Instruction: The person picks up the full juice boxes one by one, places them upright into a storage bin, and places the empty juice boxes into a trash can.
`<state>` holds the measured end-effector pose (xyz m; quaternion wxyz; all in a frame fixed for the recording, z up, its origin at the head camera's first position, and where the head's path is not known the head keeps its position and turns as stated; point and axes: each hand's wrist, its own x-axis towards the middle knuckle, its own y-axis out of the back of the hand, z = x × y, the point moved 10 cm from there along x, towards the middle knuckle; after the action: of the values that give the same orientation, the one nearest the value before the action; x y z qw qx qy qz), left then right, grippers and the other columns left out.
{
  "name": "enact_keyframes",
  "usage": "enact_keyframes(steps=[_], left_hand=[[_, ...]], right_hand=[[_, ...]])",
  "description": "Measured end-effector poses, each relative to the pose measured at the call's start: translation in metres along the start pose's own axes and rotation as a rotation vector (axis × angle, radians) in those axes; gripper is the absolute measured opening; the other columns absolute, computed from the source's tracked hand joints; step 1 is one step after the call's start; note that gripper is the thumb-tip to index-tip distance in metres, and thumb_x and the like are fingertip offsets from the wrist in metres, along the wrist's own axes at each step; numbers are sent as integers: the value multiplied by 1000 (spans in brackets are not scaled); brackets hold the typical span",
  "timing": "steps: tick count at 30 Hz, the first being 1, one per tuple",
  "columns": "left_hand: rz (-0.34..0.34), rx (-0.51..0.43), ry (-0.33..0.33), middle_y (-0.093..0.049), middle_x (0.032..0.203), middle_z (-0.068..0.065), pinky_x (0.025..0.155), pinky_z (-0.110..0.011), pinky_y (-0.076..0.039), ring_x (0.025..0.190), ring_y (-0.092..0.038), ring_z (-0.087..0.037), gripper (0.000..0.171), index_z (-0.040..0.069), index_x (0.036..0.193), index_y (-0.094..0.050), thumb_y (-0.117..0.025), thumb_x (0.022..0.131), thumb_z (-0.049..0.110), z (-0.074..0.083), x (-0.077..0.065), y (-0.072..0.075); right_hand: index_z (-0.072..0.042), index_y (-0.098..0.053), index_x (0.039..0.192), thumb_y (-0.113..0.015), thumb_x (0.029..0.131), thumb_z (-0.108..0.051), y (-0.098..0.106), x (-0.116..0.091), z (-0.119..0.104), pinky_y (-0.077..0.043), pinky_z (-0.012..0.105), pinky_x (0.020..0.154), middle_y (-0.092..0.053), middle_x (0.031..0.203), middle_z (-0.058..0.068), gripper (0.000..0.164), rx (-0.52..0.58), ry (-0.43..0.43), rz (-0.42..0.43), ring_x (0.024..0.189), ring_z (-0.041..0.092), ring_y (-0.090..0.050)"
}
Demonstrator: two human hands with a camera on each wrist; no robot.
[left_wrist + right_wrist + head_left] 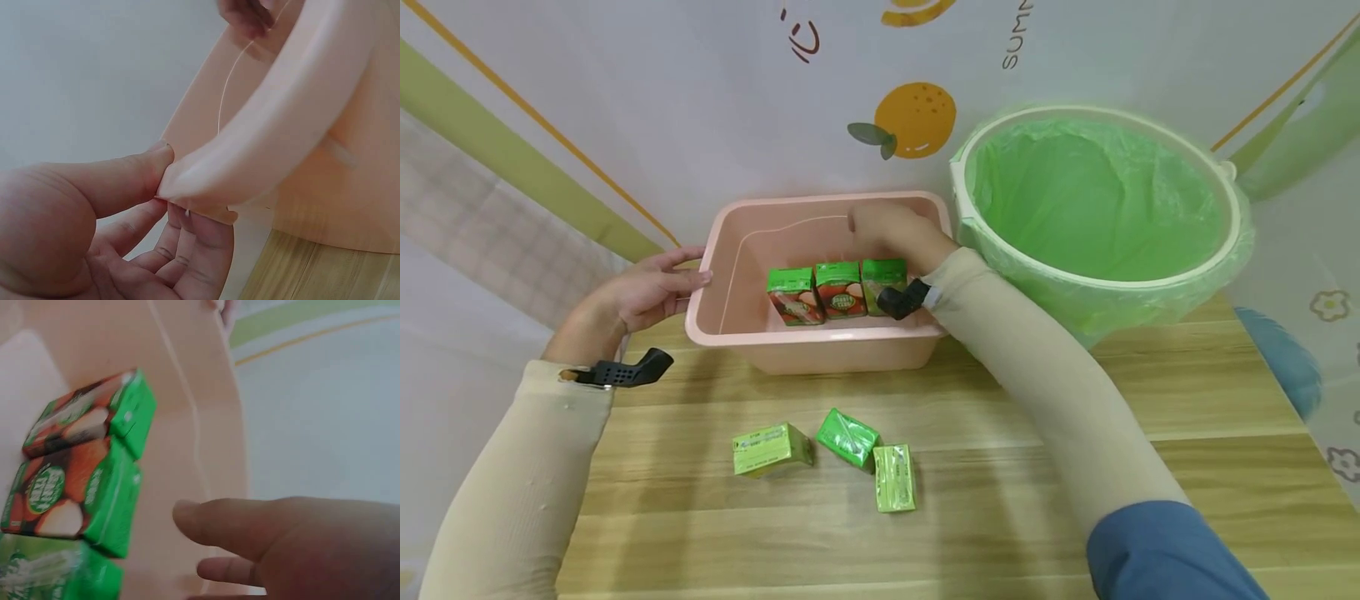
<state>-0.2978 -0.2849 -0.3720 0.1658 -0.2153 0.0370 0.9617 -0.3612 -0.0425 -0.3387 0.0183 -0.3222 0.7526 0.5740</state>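
A pink plastic basin (820, 337) stands on the table against the curtain. My left hand (651, 290) pinches its left rim, thumb above and fingers beneath, as the left wrist view shows. Inside the basin, three small juice boxes with green tops stand in a row: two red-fronted ones (795, 308) (841, 298) and a green one (874, 279) at the right. Over the basin's back right part hangs my right hand (895, 229). In the right wrist view its thumb (231, 522) and fingers are extended beside the boxes, holding nothing.
In front of the basin lie three more small boxes on the wooden table (1000, 517): a yellow-green one (763, 450), a bright green one (848, 437) and another yellow-green one (893, 479). A bin (1097, 283) lined with a green bag stands right of the basin.
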Motion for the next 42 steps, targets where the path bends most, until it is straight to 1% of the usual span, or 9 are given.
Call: enact_keyframes(steps=[3,5,12,15,21,29,37,39,42], left_hand=[[-3,0,-2,-67,100,-1,75,-25,-55,86,-66,-14,62,5,147,-17,-53,96,9,0,1,0],[-2,3,-4,-67,100,-1,75,-25,-55,86,-66,-14,61,5,146,-17,-53,96,9,0,1,1],[-6,-2,-2,-67,99,-1,76,-25,-55,86,-66,-14,61,5,146,-17,-52,96,9,-2,1,3],[-8,2,-4,-67,99,0,76,-25,-55,86,-66,-13,61,5,146,-16,-52,96,9,-3,1,4],[-13,5,-4,-67,100,-1,76,-25,-55,87,-66,-13,63,4,147,-15,-52,97,9,-3,1,4],[-17,9,-14,-67,99,-1,76,-24,-55,86,-66,-13,63,3,148,-13,-51,97,8,-1,1,6],[-6,12,-10,-67,98,0,75,-25,-55,85,-66,-13,67,4,149,-10,-51,97,9,-3,0,9],[1,16,-7,-67,98,0,75,-25,-55,85,-66,-13,67,4,149,-10,-52,97,9,-3,0,11],[4,19,-5,-67,98,0,75,-25,-55,85,-66,-13,67,4,149,-11,-52,96,10,-3,0,12]], right_hand=[[-15,-41,140,-49,94,-43,4,-7,-7,-38,34,101,-45,138,5,54,-62,0,6,121,20,-43],[-19,-32,147,-48,92,-49,8,-12,-15,-31,41,108,-35,148,3,65,-129,16,31,134,22,-32],[-28,-18,150,-38,90,-65,14,-35,-36,-18,54,112,-15,155,10,74,-221,41,143,141,31,-13],[-30,-11,151,-31,86,-74,13,-47,-44,-10,55,113,-7,156,11,81,-236,68,173,142,31,-8],[-30,1,151,-24,84,-77,15,-73,-56,-5,53,114,-4,156,11,85,-275,125,233,143,31,-3],[-26,-12,151,-32,85,-75,20,-117,-67,-10,51,114,-13,155,12,85,-365,222,317,142,29,-10],[-19,-31,147,-49,86,-65,38,-171,-70,-19,44,112,-32,148,12,78,-351,339,449,137,29,-27],[-18,-33,145,-53,86,-62,42,-181,-68,-26,42,110,-36,145,10,76,-314,358,457,131,27,-35],[-18,-40,142,-57,85,-59,51,-194,-61,-43,39,98,-44,138,4,72,-262,354,476,119,20,-46]])
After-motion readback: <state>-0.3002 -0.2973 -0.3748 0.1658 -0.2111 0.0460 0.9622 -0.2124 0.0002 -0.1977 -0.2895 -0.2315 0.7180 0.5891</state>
